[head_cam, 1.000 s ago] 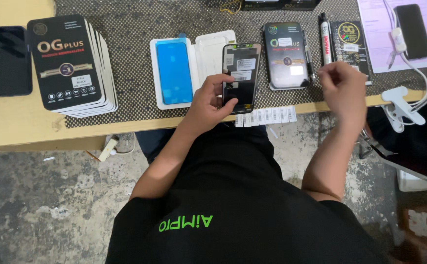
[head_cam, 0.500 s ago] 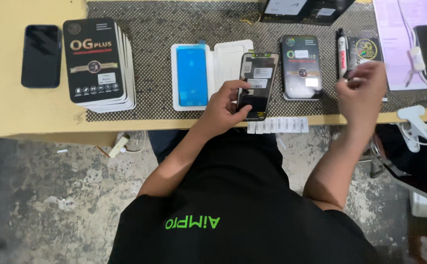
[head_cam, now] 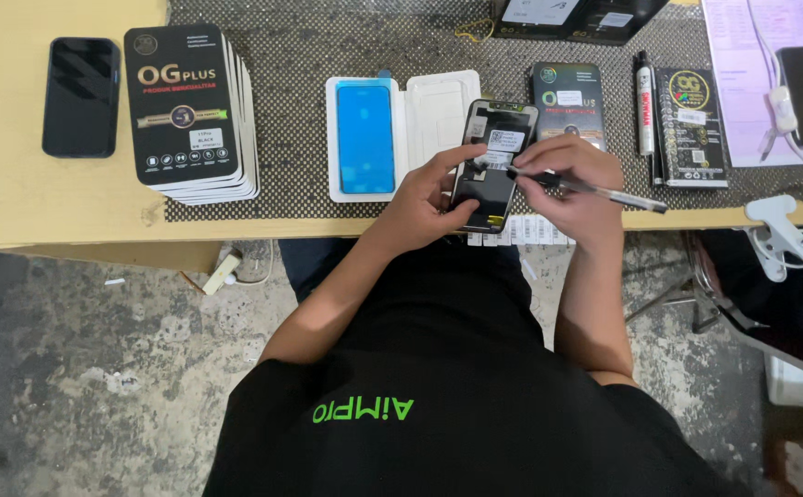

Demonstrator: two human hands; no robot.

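The left hand [head_cam: 424, 198] is gripping a dark phone screen panel [head_cam: 493, 166] by its left edge, fingers curled around it, and is holding it just above the near edge of the table [head_cam: 15, 198], a little right of the frame's centre. The panel's back is facing up, showing a small white label near its top. The right hand [head_cam: 571, 179] is closed in a writing grip on a slim pen [head_cam: 595, 190], and the pen tip is touching or nearly touching the panel just below the label; contact cannot be confirmed.

To the left of the panel, an open white tray [head_cam: 401, 133] holding a blue film is lying on the dotted mat [head_cam: 328, 46]. A stack of black retail boxes [head_cam: 190, 110] is standing in the upper left of the frame, with a dark phone [head_cam: 81, 97] beside it on bare wood. A black marker [head_cam: 644, 101] and two more black boxes are lying in the upper right.

Risks from this position:
- The panel is being supported along one edge only; pen pressure could be twisting it out of the grip and dropping it toward the floor.
- A hard tip pressing near exposed parts could be scratching or damaging them.
- A slip of the tip could be smearing the mark.
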